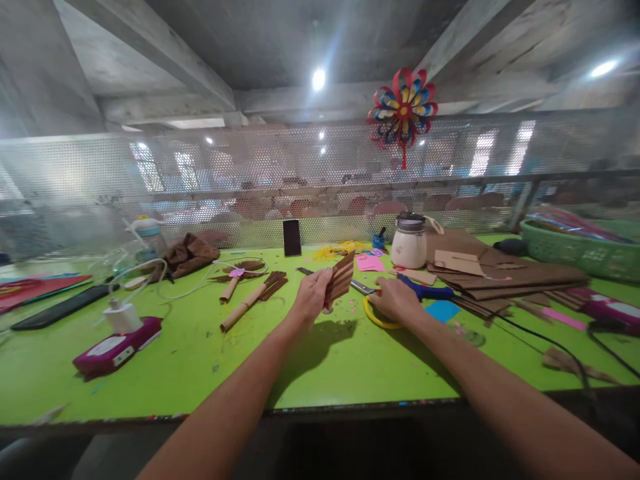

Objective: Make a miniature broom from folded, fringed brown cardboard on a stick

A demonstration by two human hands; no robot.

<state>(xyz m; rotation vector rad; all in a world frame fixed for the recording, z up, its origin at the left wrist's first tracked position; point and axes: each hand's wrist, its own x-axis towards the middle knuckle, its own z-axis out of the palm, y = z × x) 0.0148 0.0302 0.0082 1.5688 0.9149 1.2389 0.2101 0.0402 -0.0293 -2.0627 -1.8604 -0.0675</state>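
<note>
Two paper fans (pixel 250 293) lie finished on the table (pixel 200 360); your left hand (pixel 313 293) pinches a folded brown strip (pixel 341 277), right hand (pixel 397 300) closing on the scissors (pixel 400 293).

The folded brown paper fan (pixel 341 278) is pleated, held up off the green table, tilted. The yellow-handled scissors (pixel 376 313) lie flat just beside it.

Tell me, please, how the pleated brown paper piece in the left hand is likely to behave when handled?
The pleated brown paper is probably light: the left hand holds it up by one edge. Its folds seem to keep it fairly stiff, since it does not droop. It would likely crush under a hard squeeze.
</note>
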